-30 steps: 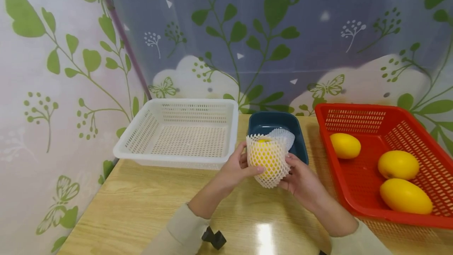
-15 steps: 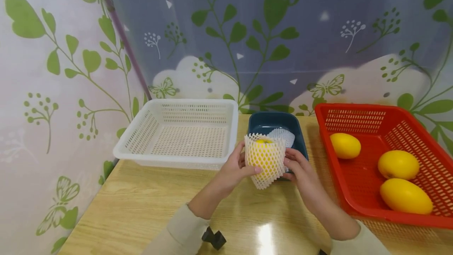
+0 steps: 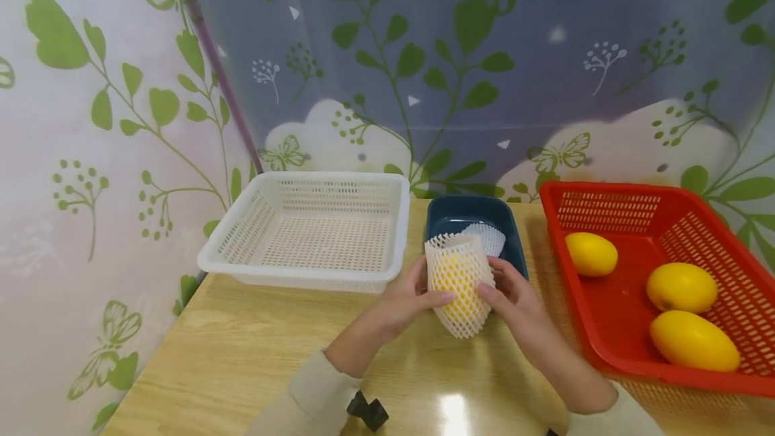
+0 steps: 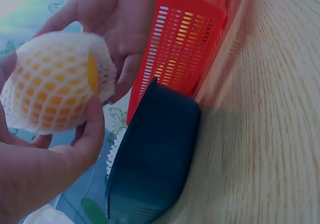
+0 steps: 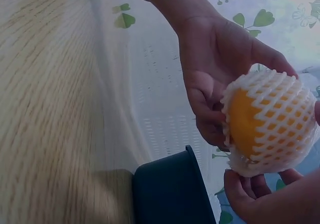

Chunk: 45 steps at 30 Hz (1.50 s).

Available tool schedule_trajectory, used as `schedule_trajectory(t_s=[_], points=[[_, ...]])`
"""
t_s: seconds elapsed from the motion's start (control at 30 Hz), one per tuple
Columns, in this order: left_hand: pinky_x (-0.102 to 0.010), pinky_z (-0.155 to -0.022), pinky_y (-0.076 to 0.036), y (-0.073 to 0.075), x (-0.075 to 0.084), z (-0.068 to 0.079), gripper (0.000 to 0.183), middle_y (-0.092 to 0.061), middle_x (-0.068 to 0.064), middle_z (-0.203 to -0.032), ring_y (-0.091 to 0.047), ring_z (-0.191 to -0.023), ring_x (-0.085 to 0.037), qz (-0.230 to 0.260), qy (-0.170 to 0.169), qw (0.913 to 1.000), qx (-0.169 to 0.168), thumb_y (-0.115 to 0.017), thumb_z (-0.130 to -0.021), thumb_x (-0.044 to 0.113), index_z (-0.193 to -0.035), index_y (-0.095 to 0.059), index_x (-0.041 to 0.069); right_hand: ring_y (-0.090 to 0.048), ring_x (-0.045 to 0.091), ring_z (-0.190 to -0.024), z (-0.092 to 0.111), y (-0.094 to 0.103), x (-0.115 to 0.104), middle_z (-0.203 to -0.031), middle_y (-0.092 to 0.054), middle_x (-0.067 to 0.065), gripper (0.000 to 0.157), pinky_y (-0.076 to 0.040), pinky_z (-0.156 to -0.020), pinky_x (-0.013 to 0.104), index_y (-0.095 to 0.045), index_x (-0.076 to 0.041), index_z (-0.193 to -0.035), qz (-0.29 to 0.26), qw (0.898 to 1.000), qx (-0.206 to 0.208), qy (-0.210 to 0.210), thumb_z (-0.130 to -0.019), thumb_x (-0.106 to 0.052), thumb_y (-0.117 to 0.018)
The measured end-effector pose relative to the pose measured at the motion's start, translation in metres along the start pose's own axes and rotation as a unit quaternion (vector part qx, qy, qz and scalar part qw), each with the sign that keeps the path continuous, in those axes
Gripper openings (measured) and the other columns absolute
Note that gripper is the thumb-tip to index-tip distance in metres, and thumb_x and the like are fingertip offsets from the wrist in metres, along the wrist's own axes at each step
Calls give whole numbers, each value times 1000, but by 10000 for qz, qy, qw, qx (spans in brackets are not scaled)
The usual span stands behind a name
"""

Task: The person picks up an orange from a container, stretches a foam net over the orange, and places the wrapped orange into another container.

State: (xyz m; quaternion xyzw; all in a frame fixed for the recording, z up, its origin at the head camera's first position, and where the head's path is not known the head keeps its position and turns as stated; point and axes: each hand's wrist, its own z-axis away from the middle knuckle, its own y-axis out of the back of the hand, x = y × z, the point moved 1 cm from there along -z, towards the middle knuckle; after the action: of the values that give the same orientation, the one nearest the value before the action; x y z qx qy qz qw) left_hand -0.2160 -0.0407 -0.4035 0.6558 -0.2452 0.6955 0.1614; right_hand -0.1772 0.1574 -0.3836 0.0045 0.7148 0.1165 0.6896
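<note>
A yellow fruit in a white foam net sleeve [image 3: 461,288] is held above the table in front of me. Its exact kind is unclear under the mesh. My left hand [image 3: 402,308] grips it from the left, thumb across the near side. From the right, my right hand [image 3: 527,311] holds it too, thumb pressed on the mesh. In the head view the net's open mouth points up and away, with net edge standing above the fruit. Bare yellow skin [image 5: 242,124] shows at one end in the right wrist view.
Behind the hands stands a dark blue tub [image 3: 445,207] with another foam net [image 3: 489,239] in it. A white basket [image 3: 303,278] is at the left. The red basket [image 3: 584,325] at the right holds several yellow fruits [image 3: 681,288]. All stand on a wooden table [image 3: 254,348].
The netted fruit has tilted and dropped slightly, and its bare top no longer shows in the net's mouth. My right thumb has moved onto the near side of the mesh.
</note>
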Motion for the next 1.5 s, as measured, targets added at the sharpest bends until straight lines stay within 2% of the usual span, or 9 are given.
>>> schedule_trajectory(t_s=[0.3, 0.53, 0.67, 0.77, 0.83, 1.0, 1.2, 1.33, 1.5], points=[[-46, -96, -49, 2, -4, -3, 95, -48, -21, -137, -58, -113, -25, 297, 90, 9964, -793, -70, -85, 48, -151, -12, 13, -47, 26, -113, -4, 3, 5, -135, -46, 20, 52, -47, -90, 18, -35, -2, -142, -250, 9989, -278, -279, -99, -26, -53], [-50, -98, -46, 0, -5, -4, 106, -49, -18, -133, -56, -117, -30, 192, 588, 9948, -813, -62, -76, 67, -151, -8, 14, -53, 15, -101, -3, 4, 10, -126, -47, 10, 50, -50, -88, 24, -29, 0, -141, -983, 9918, -457, -671, -103, -26, -47], [-52, -98, -46, -2, -6, -2, 91, -55, -22, -128, -58, -116, -35, 304, 837, 9929, -784, -54, -87, 61, -151, -10, 13, -57, 15, -95, -3, 2, 14, -121, -48, 8, 47, -52, -85, 25, -28, -2, -139, -1105, 9887, -492, -890, -103, -27, -46], [-52, -99, -45, -3, -6, 0, 70, -54, -25, -131, -58, -117, -35, 426, 963, 9910, -829, -45, -101, 45, -152, -11, 11, -58, 16, -94, -3, 2, 14, -121, -47, 10, 49, -52, -85, 25, -27, -2, -139, -1097, 9870, -522, -1049, -103, -30, -46], [-52, -100, -44, -3, -6, 1, 62, -52, -26, -134, -57, -117, -34, 466, 1007, 9900, -866, -40, -104, 37, -152, -11, 10, -57, 16, -95, -3, 3, 15, -122, -47, 11, 50, -53, -85, 25, -26, -2, -139, -1075, 9863, -523, -1136, -103, -31, -46], [-49, -100, -45, -3, -7, 2, 58, -50, -27, -135, -56, -118, -33, 553, 1015, 9887, -958, -38, -106, 33, -151, -12, 8, -57, 16, -94, -2, 3, 15, -119, -48, 10, 49, -53, -85, 25, -27, -3, -138, -1118, 9843, -528, -1258, -102, -31, -47], [-49, -100, -45, -1, -5, 3, 62, -50, -26, -134, -57, -116, -32, 591, 1113, 9876, -941, -39, -105, 38, -152, -13, 6, -61, 16, -89, 2, 4, 15, -108, -55, 5, 44, -54, -82, 28, -29, -3, -133, -1258, 9845, -557, -1086, -103, -30, -45], [-47, -98, -48, 2, -2, 4, 55, -54, -22, -127, -59, -109, -28, 710, 1153, 9868, -887, -35, -106, 35, -149, -23, 3, -63, 17, -87, 4, 5, 13, -104, -57, 4, 44, -55, -81, 30, -30, -3, -131, -1361, 9835, -470, -1098, -103, -33, -45], [-45, -97, -49, 7, 0, 4, 49, -54, -20, -128, -60, -107, -26, 892, 1125, 9844, -1018, -38, -106, 28, -147, -31, 0, -62, 16, -89, 5, 7, 10, -105, -58, 3, 47, -54, -83, 30, -28, -3, -133, -1491, 9806, -374, -1217, -103, -34, -45]])
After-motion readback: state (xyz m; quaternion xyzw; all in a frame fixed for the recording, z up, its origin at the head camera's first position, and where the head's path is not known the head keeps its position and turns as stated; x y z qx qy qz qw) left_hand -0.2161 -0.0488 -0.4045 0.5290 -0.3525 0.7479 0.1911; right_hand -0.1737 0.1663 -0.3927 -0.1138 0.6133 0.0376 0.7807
